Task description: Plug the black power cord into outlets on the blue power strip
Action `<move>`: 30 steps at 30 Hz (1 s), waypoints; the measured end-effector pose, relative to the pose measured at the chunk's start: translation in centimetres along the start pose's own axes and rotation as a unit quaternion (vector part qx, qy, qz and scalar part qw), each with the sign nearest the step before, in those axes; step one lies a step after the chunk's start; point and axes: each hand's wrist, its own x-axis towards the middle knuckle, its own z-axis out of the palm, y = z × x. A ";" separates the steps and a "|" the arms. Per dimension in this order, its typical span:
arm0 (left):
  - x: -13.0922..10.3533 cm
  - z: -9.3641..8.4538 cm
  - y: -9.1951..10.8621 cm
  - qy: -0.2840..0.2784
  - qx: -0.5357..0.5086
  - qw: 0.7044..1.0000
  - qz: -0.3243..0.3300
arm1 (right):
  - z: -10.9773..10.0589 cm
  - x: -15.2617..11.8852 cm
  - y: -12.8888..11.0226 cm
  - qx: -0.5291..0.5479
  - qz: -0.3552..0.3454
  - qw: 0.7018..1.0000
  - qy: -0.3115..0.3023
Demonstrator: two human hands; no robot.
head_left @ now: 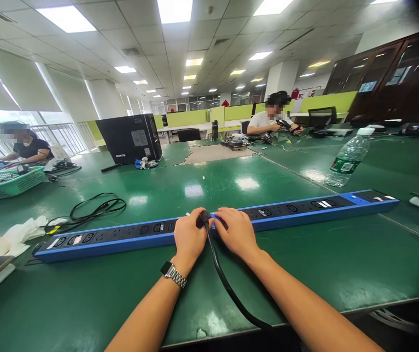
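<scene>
A long blue power strip [121,247] with black sockets lies across the green table. Near its middle, my left hand [190,234] is closed around a black plug [205,217], which sits at the strip's socket face; how deep it is in cannot be made out. My right hand [235,232] rests on the strip just right of the plug, fingers bent and pressed together, their tips partly hidden. From the plug a thick black cable [227,283] runs down over the table's front edge. A watch is on my left wrist.
A clear water bottle [348,159] stands behind the strip's right part. Coiled black cable [95,210] and white plastic [26,230] lie left. Farther back are a black computer case [130,139], gloves [145,163], a green basket [22,182] and two seated people.
</scene>
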 end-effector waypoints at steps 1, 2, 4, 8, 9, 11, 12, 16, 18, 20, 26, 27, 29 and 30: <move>0.1 0.0 0.2 -0.007 0.002 1.000 0.005 | 0.0 0.0 0.0 0.000 0.000 1.000 0.001; 0.1 0.1 0.3 -0.014 0.002 1.000 0.009 | 0.0 0.0 0.0 0.000 -0.001 1.000 0.000; 0.2 0.1 0.5 -0.025 -0.007 1.000 0.010 | 0.0 0.0 0.0 0.001 -0.002 1.000 -0.004; 0.2 0.4 0.6 -0.026 -0.068 0.997 -0.023 | 0.1 0.0 0.1 0.000 -0.007 1.000 -0.003; 0.1 0.5 0.6 -0.028 -0.076 0.996 -0.027 | 0.1 0.0 0.1 0.000 -0.008 1.000 -0.001; 0.1 0.7 0.6 -0.027 -0.061 0.998 -0.020 | 0.1 -0.1 0.2 0.000 -0.010 1.000 0.001; 0.1 0.8 0.6 -0.024 -0.043 0.999 -0.011 | 0.1 -0.1 0.2 0.000 -0.011 1.000 0.001; 0.3 0.8 0.9 -0.027 0.031 0.999 0.029 | 0.1 -0.1 0.5 0.003 -0.017 1.000 -0.004; 0.5 0.6 1.0 -0.037 0.056 0.997 0.043 | 0.1 -0.1 0.5 0.003 -0.017 1.000 -0.006; 0.6 0.5 0.9 -0.038 0.074 0.996 0.041 | 0.1 -0.1 0.6 0.003 -0.017 1.000 -0.005; 1.0 0.5 0.9 -0.051 0.056 0.997 0.023 | 0.2 -0.1 0.6 0.005 -0.019 1.000 0.000; 1.0 0.5 1.1 -0.056 0.054 0.997 0.022 | 0.2 -0.1 0.6 0.005 -0.017 1.000 0.001; 1.1 0.6 1.5 -0.063 0.058 0.996 0.023 | 0.2 -0.1 0.5 0.005 -0.014 1.000 -0.002; 1.1 0.6 1.8 -0.067 0.063 0.995 0.026 | 0.2 -0.1 0.5 0.005 -0.012 1.000 -0.005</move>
